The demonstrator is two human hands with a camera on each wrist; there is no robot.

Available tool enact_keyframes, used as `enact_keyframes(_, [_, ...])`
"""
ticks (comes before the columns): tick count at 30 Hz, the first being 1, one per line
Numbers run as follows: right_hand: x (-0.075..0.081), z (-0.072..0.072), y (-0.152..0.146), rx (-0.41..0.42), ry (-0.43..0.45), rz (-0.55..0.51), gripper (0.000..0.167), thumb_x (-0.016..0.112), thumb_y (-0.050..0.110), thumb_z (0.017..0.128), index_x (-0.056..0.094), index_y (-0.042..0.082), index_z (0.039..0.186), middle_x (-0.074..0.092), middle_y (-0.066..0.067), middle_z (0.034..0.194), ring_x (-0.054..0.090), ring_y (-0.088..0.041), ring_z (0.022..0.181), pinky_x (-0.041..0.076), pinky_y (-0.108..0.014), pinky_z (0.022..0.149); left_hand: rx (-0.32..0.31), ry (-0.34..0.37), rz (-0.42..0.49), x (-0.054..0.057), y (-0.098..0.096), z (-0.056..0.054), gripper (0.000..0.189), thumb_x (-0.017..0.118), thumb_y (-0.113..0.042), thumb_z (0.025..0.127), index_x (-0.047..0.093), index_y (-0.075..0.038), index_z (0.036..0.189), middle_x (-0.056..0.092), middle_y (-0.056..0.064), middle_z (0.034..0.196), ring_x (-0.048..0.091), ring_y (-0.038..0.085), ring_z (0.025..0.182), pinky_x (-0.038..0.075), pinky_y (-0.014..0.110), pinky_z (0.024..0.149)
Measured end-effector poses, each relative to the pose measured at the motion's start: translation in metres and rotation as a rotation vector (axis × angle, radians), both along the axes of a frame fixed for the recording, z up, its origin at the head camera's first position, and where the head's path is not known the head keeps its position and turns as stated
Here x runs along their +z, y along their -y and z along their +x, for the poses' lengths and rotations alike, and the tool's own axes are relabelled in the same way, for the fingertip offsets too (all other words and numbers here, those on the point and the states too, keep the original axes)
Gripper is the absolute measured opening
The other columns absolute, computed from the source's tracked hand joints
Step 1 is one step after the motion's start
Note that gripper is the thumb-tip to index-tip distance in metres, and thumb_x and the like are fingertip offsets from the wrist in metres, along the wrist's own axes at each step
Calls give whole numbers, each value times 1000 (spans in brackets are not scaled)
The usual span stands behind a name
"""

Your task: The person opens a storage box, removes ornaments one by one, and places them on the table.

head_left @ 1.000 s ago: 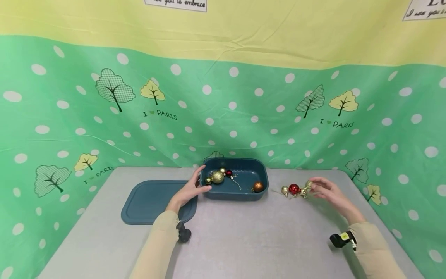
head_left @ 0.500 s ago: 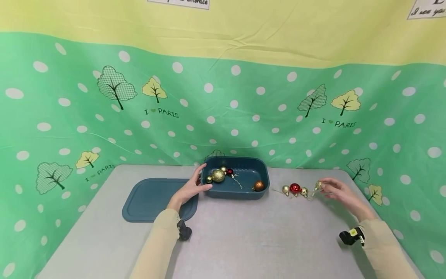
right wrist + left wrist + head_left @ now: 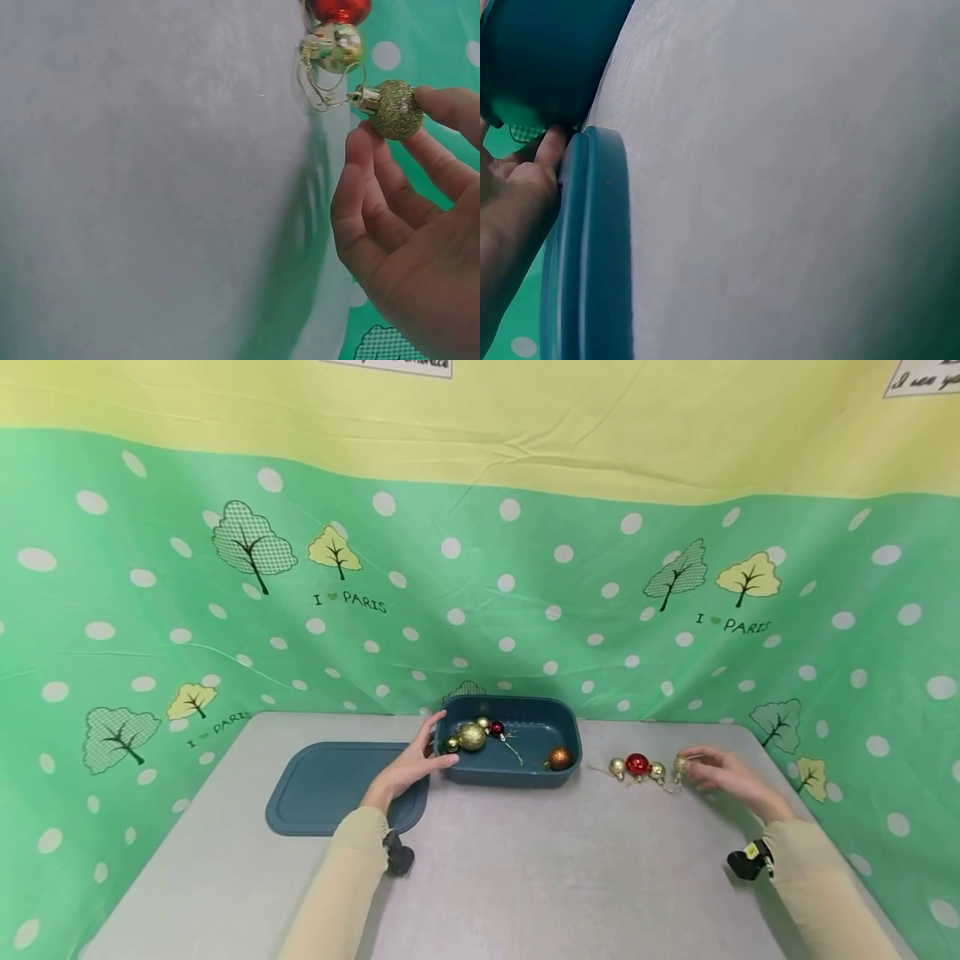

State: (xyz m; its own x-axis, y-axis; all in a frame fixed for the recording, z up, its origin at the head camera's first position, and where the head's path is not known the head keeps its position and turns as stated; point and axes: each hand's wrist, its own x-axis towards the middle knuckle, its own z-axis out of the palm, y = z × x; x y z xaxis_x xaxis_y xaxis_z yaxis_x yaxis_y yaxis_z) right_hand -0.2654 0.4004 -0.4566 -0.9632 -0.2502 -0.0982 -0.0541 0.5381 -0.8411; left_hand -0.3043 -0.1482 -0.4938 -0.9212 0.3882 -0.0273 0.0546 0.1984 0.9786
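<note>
1. A small glittery gold ball (image 3: 396, 112) is pinched by the right hand (image 3: 424, 251) between thumb and fingertips, with the remaining fingers curved; whether the table (image 3: 540, 868) is touched by it cannot be told.
2. The pinched ball is held at the right end of a row, just beside a shiny gold ball (image 3: 657, 770), followed leftward by a red ball (image 3: 637, 764) and a pale gold ball (image 3: 617, 767).
3. The left end of a blue box (image 3: 510, 778) is touched by the left hand (image 3: 408, 770), its thumb and fingers spread apart.
4. Inside the box, a large gold ball (image 3: 471, 737) is grouped at the left with smaller gold and dark red ones; a copper-coloured ball (image 3: 559, 758) is seen near the right end.
5. A blue lid (image 3: 322, 789) is laid flat at the box's left, partly covered by the left forearm.
6. The table is backed by a green, white-dotted cloth (image 3: 337, 652).
</note>
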Motion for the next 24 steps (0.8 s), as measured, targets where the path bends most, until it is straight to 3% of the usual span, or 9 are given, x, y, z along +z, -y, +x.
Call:
enact_keyframes(12, [-10, -7, 7, 5, 23, 75, 41, 55, 16, 98, 50, -15, 126, 61, -15, 100, 58, -22, 83, 52, -32, 70, -33, 16, 1, 4, -1, 0, 89, 67, -18, 92, 5, -26, 157, -14, 15, 159, -2, 39, 144, 12, 51, 113])
enact_keyframes(20, [-14, -10, 6, 10, 11, 74, 40, 53, 14, 99, 50, -16, 125, 61, -14, 96, 57, -20, 81, 51, -30, 67, -56, 18, 1, 31, -2, 15, 89, 66, -16, 92, 5, -16, 157, -11, 21, 158, 0, 41, 143, 13, 52, 113])
enact_keyframes(24, [-15, -9, 7, 18, -1, 72, 41, 52, 14, 99, 49, -18, 124, 62, -14, 96, 58, -21, 81, 51, -30, 67, -51, 13, 8, 34, -2, 18, 87, 65, -15, 92, 6, -15, 157, -10, 21, 158, 0, 41, 143, 13, 53, 113])
